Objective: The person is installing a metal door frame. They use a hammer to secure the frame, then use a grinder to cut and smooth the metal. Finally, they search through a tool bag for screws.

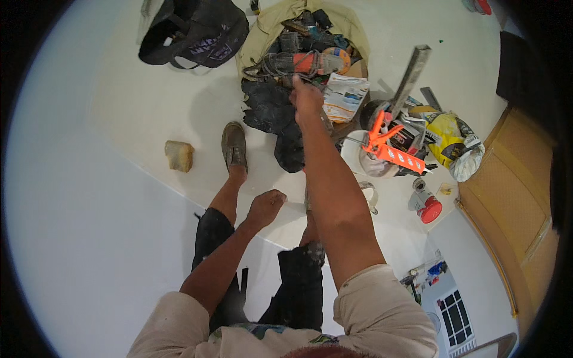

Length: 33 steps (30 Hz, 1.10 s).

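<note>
My right hand (pixel 306 100) reaches forward into a pale yellow sack (pixel 353 21) of tools. One digit points up toward the cord of a red and grey angle grinder (pixel 304 62); the other fingers are curled and partly hidden, so what they hold does not show. Ragged black cloth (pixel 265 104) lies just left of that hand and hangs out over the floor. On its right sits a white and orange printed packet (pixel 345 98). My left hand (pixel 267 207) hovers above the floor near my knees, fingers closed together; anything inside them is too small to make out.
An orange caulking gun (pixel 391 146) lies across a white bucket (pixel 353 156) at the right, beside a metal bar (pixel 410 77) and a yellow bag (pixel 444 137). A black tote bag (pixel 206 36) stands far left. A yellowish block (pixel 179 156) and a red-lidded can (pixel 428 206) rest on the floor.
</note>
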Each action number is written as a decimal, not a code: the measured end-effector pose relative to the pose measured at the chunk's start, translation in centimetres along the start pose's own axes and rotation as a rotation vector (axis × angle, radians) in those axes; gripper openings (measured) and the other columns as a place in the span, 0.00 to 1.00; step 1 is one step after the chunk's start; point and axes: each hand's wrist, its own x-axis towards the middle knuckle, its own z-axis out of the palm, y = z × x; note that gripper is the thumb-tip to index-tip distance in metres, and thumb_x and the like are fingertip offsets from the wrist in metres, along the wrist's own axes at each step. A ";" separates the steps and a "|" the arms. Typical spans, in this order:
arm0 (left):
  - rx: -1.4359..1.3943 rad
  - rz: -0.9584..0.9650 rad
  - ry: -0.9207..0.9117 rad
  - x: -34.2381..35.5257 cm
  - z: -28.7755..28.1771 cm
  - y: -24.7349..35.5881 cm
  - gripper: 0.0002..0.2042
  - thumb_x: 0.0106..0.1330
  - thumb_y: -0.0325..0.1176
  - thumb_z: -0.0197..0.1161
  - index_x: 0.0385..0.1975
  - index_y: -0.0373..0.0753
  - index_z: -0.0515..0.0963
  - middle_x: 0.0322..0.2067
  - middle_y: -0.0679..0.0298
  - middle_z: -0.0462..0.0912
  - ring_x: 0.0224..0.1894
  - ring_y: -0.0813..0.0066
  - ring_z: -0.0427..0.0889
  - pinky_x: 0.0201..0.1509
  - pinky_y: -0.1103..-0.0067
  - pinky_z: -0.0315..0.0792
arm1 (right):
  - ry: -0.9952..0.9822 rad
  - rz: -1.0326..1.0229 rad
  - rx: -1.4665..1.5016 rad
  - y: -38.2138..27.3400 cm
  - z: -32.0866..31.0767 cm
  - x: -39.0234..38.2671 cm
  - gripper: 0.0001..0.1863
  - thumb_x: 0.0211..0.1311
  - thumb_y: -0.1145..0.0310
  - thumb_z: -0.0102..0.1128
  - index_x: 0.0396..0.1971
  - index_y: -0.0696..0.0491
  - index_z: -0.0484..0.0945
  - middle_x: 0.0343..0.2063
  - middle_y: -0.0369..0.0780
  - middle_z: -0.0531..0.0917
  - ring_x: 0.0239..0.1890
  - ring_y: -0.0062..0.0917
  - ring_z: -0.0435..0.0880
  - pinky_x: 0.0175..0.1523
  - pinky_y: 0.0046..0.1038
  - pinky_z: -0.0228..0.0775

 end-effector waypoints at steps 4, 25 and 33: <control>0.312 0.015 -0.062 2.8 -2.4 -1.1 0.14 0.73 0.39 0.61 0.48 0.36 0.83 0.46 0.50 0.88 0.51 0.49 0.87 0.58 0.62 0.78 | 0.434 0.118 0.454 -1.9 9.1 5.9 0.33 0.62 0.60 0.79 0.56 0.65 0.73 0.55 0.52 0.80 0.57 0.40 0.81 0.58 0.44 0.78; 0.124 0.081 -0.401 0.5 1.9 -3.4 0.19 0.72 0.47 0.67 0.49 0.36 0.80 0.38 0.58 0.86 0.49 0.60 0.86 0.53 0.64 0.81 | -0.179 -0.067 -0.155 19.6 20.9 -9.0 0.26 0.47 0.77 0.76 0.46 0.59 0.73 0.40 0.42 0.84 0.42 0.27 0.85 0.46 0.31 0.81; 0.376 -0.049 -0.495 1.2 -1.3 2.4 0.19 0.68 0.49 0.69 0.47 0.38 0.84 0.44 0.50 0.89 0.49 0.49 0.88 0.55 0.54 0.79 | 0.032 -0.163 -0.730 25.1 26.7 -5.9 0.36 0.44 0.68 0.81 0.49 0.63 0.67 0.47 0.54 0.76 0.54 0.51 0.79 0.59 0.50 0.73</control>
